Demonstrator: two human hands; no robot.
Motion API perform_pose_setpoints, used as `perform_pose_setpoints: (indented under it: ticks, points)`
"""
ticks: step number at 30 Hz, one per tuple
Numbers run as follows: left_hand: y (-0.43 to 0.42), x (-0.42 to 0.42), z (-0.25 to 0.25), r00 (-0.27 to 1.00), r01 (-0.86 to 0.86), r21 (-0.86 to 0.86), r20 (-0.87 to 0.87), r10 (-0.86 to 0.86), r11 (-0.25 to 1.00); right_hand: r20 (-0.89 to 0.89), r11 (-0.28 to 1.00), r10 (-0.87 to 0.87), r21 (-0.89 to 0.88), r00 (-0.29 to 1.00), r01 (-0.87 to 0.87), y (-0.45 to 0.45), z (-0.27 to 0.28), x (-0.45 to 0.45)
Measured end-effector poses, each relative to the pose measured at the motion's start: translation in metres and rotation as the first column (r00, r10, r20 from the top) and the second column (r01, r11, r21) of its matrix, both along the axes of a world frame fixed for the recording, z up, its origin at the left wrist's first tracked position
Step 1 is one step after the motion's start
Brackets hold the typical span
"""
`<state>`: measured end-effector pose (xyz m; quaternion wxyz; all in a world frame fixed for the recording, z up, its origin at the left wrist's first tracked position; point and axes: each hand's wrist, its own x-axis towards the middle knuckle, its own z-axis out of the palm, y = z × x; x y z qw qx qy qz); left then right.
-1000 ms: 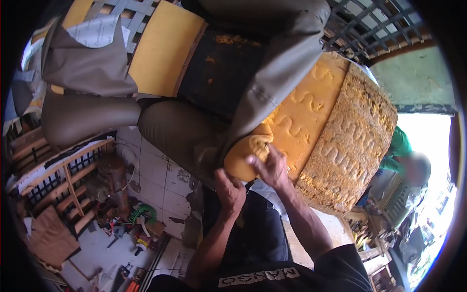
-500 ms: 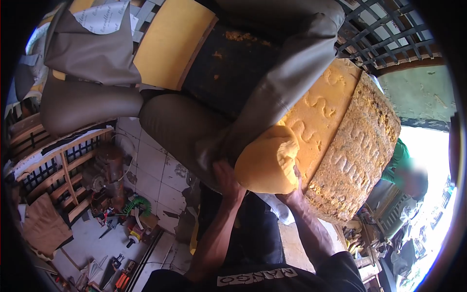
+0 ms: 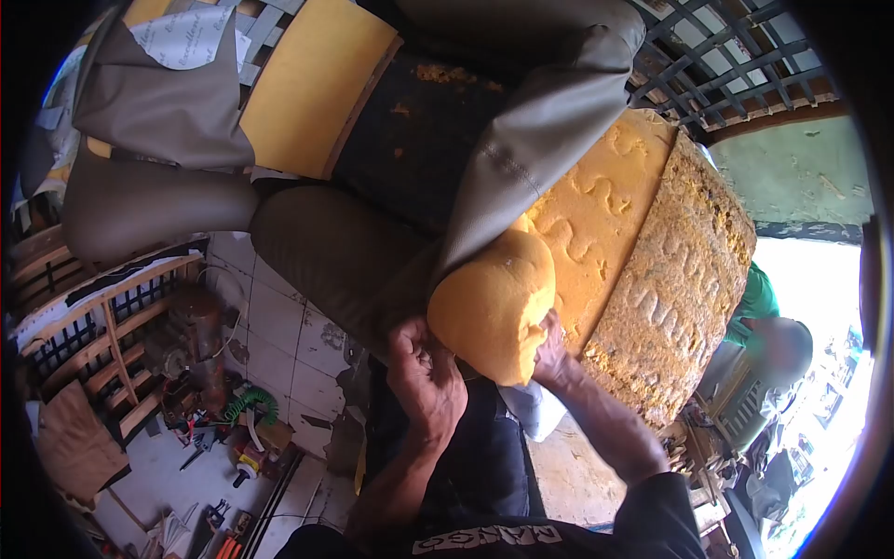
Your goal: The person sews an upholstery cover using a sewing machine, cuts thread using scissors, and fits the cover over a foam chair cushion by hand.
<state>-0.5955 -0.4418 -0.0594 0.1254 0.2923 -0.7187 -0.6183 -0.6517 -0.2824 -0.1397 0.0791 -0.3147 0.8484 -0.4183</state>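
A sofa armrest in front of me has a rounded end of yellow foam (image 3: 494, 298) showing, with taupe leatherette (image 3: 521, 158) pulled partly over it. My left hand (image 3: 426, 382) is closed at the left of the foam end, pinching the lower edge of the leatherette; its fingertips are partly hidden. On the other side, my right hand (image 3: 556, 354) is closed on the foam's right edge. Behind the foam stands the sofa's side, part smooth orange foam (image 3: 596, 219) with wavy glue lines, part rough, crumbly foam (image 3: 670, 289).
A yellow foam panel (image 3: 317, 88) and a black seat area (image 3: 410, 130) lie beyond the arm. Tools and a green coiled hose (image 3: 250, 405) are on the floor at left, near a wooden frame (image 3: 112, 326). Another person in a green sleeve (image 3: 759, 293) is at right.
My left hand has come lower and out from the leatherette fold, so more of it shows. My right hand has shifted slightly up along the foam edge. The whole view has slid slightly left.
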Motion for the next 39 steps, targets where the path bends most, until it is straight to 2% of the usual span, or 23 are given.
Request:
perform_pose_setpoints:
  ticks: [4, 5, 6, 7, 9, 11, 12, 13, 15, 17, 19, 21, 22, 25, 27, 28, 29, 31, 34, 35, 37, 38, 39]
  points:
    - [-0.006, -0.009, 0.008, 0.987, -0.059, -0.058, 0.146, 0.067, 0.997, -0.114, 0.96, 0.259, 0.137, 0.959, -0.243, 0.008, -0.002, -0.029]
    - [-0.007, -0.008, 0.01, 0.98, 0.007, -0.212, 0.197, 0.036, 0.977, -0.033, 0.952, 0.271, 0.157, 0.962, -0.263, 0.005, 0.001, -0.033]
    - [-0.007, -0.008, 0.012, 0.968, 0.078, -0.357, 0.252, 0.016, 0.931, 0.07, 0.84, 0.406, 0.363, 0.911, -0.403, 0.001, 0.0, -0.036]
    - [-0.007, -0.011, 0.013, 0.969, 0.072, -0.36, 0.245, 0.02, 0.93, 0.184, 0.67, 0.505, 0.533, 0.843, -0.517, -0.004, -0.003, -0.04]
    - [-0.009, -0.016, 0.015, 0.978, 0.207, -0.522, 0.135, -0.159, 0.828, 0.092, 0.766, 0.479, 0.441, 0.873, -0.467, -0.019, -0.005, -0.038]
    - [-0.009, -0.019, 0.006, 0.98, 0.188, -0.454, 0.144, -0.137, 0.871, 0.14, 0.728, 0.35, 0.581, 0.926, -0.363, -0.039, 0.012, -0.035]
    - [-0.014, -0.023, 0.002, 0.981, 0.178, -0.456, 0.147, -0.123, 0.872, -0.117, 0.772, 0.409, 0.573, 0.905, -0.275, -0.038, -0.015, -0.023]
    - [-0.019, -0.025, 0.0, 0.982, 0.17, -0.456, 0.155, -0.111, 0.873, -0.124, 0.772, 0.414, 0.573, 0.902, -0.276, -0.053, 0.002, -0.041]
    - [-0.019, -0.023, -0.004, 0.975, 0.218, -0.45, 0.063, -0.213, 0.866, 0.535, 0.499, 0.296, 0.619, 0.791, -0.606, -0.082, 0.027, -0.074]
    - [-0.01, -0.025, -0.013, 0.962, 0.259, -0.454, 0.043, -0.269, 0.852, 0.45, 0.494, 0.303, 0.68, 0.84, -0.542, -0.082, -0.003, -0.064]
    - [-0.007, -0.039, -0.022, 0.966, 0.223, -0.484, -0.004, -0.258, 0.846, -0.07, 0.749, 0.288, 0.638, 0.955, -0.179, -0.079, -0.04, -0.05]
    - [-0.003, -0.053, -0.025, 0.953, 0.277, -0.456, 0.021, -0.301, 0.846, -0.296, 0.817, 0.272, 0.574, 0.916, -0.057, -0.066, -0.051, -0.06]
    - [0.001, -0.059, -0.018, 0.949, 0.303, -0.417, 0.046, -0.313, 0.857, 0.179, 0.783, 0.241, 0.545, 0.954, -0.3, -0.064, -0.036, -0.074]
    - [-0.009, -0.067, 0.004, 0.849, 0.529, -0.335, 0.211, -0.485, 0.78, 0.732, 0.888, -0.057, 0.348, 0.679, -0.301, -0.047, -0.026, -0.064]
    - [-0.038, -0.087, 0.024, 0.796, 0.555, -0.138, 0.375, -0.476, 0.82, 0.598, 0.793, 0.058, 0.459, 0.799, -0.401, -0.056, -0.005, -0.057]
    - [-0.046, -0.096, 0.017, 0.887, 0.462, -0.471, 0.262, -0.381, 0.752, 0.511, 0.73, 0.113, 0.539, 0.852, -0.42, -0.065, 0.01, -0.059]
    - [-0.046, -0.106, 0.012, 0.883, 0.469, -0.488, 0.255, -0.394, 0.736, 0.427, 0.798, 0.136, 0.488, 0.894, -0.354, -0.064, 0.005, -0.053]
    - [-0.048, -0.114, 0.005, 0.826, 0.563, -0.633, 0.399, -0.399, 0.531, 0.345, 0.836, 0.2, 0.427, 0.917, -0.343, -0.063, -0.005, -0.048]
    - [-0.043, -0.112, -0.019, 0.739, 0.666, -0.593, 0.439, -0.511, 0.453, 0.136, 0.945, 0.186, 0.245, 0.973, -0.215, -0.049, -0.023, -0.035]
    - [-0.042, -0.114, -0.025, 0.706, 0.694, -0.567, 0.415, -0.574, 0.443, 0.132, 0.951, 0.169, 0.24, 0.977, -0.197, -0.044, -0.03, -0.034]
    - [-0.039, -0.112, -0.014, 0.724, 0.682, -0.572, 0.441, -0.531, 0.455, -0.125, 0.915, 0.206, 0.377, 0.971, -0.145, -0.041, -0.01, -0.036]
    - [-0.039, -0.113, -0.012, 0.74, 0.663, -0.59, 0.418, -0.527, 0.462, -0.299, 0.953, 0.18, 0.29, 0.937, -0.091, -0.04, -0.021, -0.035]
    - [-0.038, -0.115, -0.012, 0.752, 0.646, -0.604, 0.398, -0.525, 0.468, -0.306, 0.955, 0.172, 0.286, 0.936, -0.083, -0.041, -0.028, -0.036]
